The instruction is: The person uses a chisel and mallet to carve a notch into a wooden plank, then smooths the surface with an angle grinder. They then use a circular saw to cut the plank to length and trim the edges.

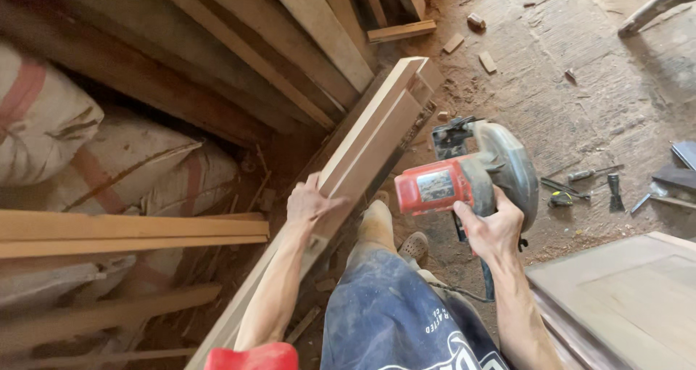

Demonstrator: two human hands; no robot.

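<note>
Sawdust and small wood offcuts litter the worn floor [580,72] of a woodworking space, with long planks [304,29] leaning in a stack at the upper left. Bulging pale sacks [109,159] with faded red stripes are piled along the left side, behind two light boards [130,233] that lie across them. Hand tools, a chisel [615,192] and a screwdriver [591,173] among them, lie on the floor to the right, and a flat wooden panel [623,297] sits at the lower right.

The left hand [310,203] presses on a long grooved timber piece [370,141] that slants from lower left to upper right, fingers curled over its near edge, thumb on top. The right hand [493,228] is clenched around the handle of a circular saw [471,178] held just beside the timber; its red motor housing carries a rectangular label with a silvery face, and its grey blade guard faces the floor. Blue dusty shorts [391,319] with white print and a sandalled foot [415,248] show below.
</note>
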